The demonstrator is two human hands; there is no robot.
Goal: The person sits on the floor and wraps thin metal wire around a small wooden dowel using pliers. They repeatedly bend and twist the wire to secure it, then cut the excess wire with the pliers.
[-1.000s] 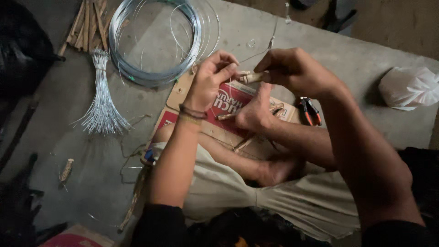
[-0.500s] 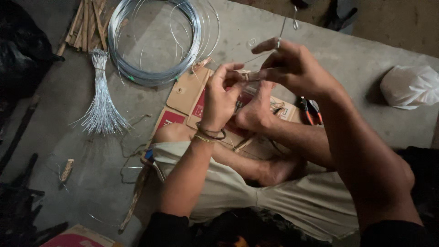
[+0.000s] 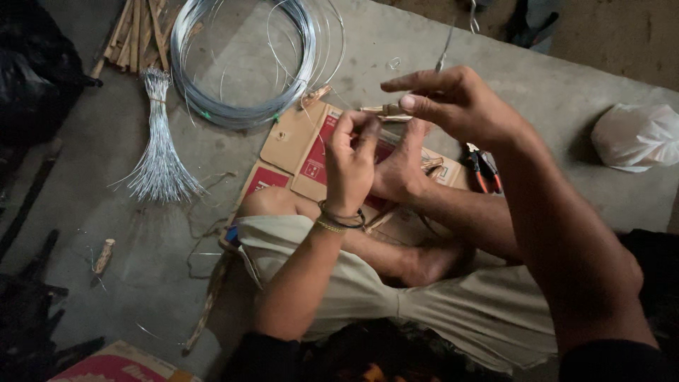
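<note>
While both hands pinch the small pale wooden stick at frame centre, left hand below, right hand above, its thin wire could slip loose.

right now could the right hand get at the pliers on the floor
Probably yes, once freed: the right hand is pinching a small stick, but the pliers lie uncovered on the floor just below its wrist, nothing between.

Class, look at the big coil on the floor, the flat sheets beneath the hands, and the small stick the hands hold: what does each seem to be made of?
Coil: thin metal wire, bright silvery sheen, probably steel.
Flat sheets: brown cardboard with matte flaps and red print.
Small stick, pinched between left hand and right hand: pale and dull, likely wood or bamboo; too small to be sure.
</note>
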